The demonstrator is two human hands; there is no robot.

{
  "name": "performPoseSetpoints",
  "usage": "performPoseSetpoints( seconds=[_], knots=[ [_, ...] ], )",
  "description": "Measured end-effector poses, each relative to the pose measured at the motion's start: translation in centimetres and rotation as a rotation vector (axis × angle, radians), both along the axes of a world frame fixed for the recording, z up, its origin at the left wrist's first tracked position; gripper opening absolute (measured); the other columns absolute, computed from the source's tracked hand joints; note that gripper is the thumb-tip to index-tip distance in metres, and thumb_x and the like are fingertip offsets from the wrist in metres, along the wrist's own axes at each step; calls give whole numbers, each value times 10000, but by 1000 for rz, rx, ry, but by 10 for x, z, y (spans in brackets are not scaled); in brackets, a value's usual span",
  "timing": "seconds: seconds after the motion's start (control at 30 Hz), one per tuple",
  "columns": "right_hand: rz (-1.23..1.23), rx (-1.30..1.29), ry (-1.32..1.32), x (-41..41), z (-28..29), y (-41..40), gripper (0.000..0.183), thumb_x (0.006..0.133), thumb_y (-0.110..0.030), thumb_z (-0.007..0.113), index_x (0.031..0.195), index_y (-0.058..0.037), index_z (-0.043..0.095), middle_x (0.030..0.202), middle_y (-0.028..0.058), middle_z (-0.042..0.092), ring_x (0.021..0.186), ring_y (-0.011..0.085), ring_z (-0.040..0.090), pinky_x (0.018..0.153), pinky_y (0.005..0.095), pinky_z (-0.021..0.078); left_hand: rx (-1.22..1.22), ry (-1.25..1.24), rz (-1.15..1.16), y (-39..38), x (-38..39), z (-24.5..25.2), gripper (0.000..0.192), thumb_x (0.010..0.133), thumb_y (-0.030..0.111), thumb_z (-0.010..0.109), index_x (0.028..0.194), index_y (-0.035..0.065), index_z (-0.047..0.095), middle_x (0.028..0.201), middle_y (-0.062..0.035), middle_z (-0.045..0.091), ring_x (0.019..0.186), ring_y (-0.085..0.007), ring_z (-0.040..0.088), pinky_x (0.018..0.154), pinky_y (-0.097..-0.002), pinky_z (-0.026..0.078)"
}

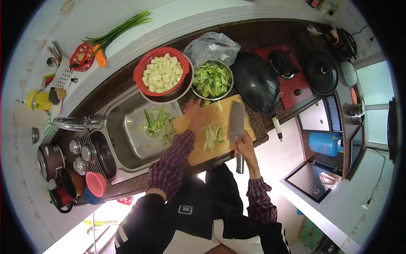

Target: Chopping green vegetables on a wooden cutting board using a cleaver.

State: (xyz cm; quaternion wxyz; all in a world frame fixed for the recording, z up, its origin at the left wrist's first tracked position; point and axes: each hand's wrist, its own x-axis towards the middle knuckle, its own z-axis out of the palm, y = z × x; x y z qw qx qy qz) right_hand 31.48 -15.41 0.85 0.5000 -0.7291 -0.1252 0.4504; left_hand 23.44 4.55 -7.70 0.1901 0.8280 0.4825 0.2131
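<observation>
My right hand [245, 145] grips the handle of a cleaver [236, 120], its broad blade over the right part of a wooden cutting board [198, 154]. My left hand [194, 114], blurred, is over the board's upper left part near the sink; whether it holds anything cannot be told. Cut pale green vegetable strips [213, 138] lie on the board between the hands. Beyond the board stands a metal bowl of chopped green leaves [212, 80]. Left of it, a red plastic colander [138, 74] with pale green cubes [162, 74] rests on a metal basin.
Green stalk scraps [156, 122] lie in the stainless steel sink [127, 149] on the left, below a faucet [71, 123]. A black wok [257, 83] sits right of the bowl, beside a red gas stove [295, 92] and a black lid [319, 72]. Behind the bowl is a clear plastic bag [212, 47].
</observation>
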Motion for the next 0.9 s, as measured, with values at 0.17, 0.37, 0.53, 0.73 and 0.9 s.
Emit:
performPoseSetpoints(
  seconds=[0.17,0.37,0.53,0.73,0.9],
  knots=[
    [95,-108,-295,-5,-1,15,145,864,-92,481,958,12,445,586,91,498,476,200,537,434,319,441,-240,-63,224,9,15,-5,404,630,366,735,901,78,651,1016,-121,548,972,-333,503,845,-478,355],
    [44,-253,-971,-9,-25,-7,323,776,4,537,1090,3,462,901,267,519,817,452,523,670,499,419,-387,-168,5,20,-4,-5,265,696,230,694,869,44,619,944,-136,540,910,-336,540,780,-434,417],
    [22,-145,-983,-15,-52,-18,352,758,11,547,1101,-8,470,958,252,489,862,424,492,720,480,411,-184,-175,-159,28,-19,-15,255,714,210,680,843,2,607,773,-146,584,767,-308,564,667,-395,432],
    [149,-377,-1156,-20,-37,-9,342,733,-42,588,1064,-8,506,951,209,491,899,368,482,734,432,397,-441,-220,-189,44,-27,-16,300,664,215,698,886,19,645,800,-151,627,769,-274,604,693,-362,468],
    [69,-4,-1165,-9,-32,42,240,735,-68,605,957,9,558,928,193,502,881,377,486,736,445,395,-431,-60,-343,63,-28,-23,269,655,167,660,892,39,644,889,-164,628,882,-308,597,753,-381,466]
  ],
)
